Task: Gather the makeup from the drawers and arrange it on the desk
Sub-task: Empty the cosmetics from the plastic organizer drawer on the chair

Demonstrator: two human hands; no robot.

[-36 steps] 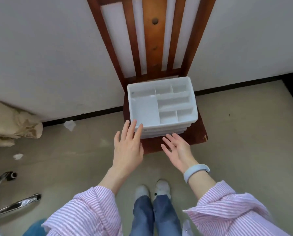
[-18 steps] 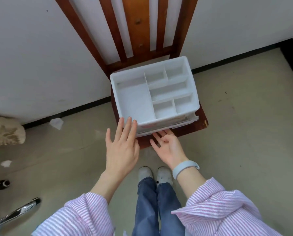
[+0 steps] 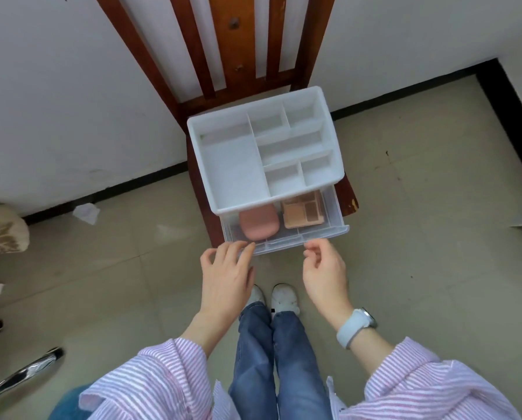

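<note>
Pink compact (image 3: 259,222) in open drawer (image 3: 311,237), just beyond fingers (image 3: 244,249)

A wooden chair (image 3: 346,194) is standing against the wall on the tiled floor (image 3: 435,237). A white organiser (image 3: 232,168) is sitting on its seat. Crumpled paper scraps (image 3: 86,213) are lying on the floor near the skirting.
</note>
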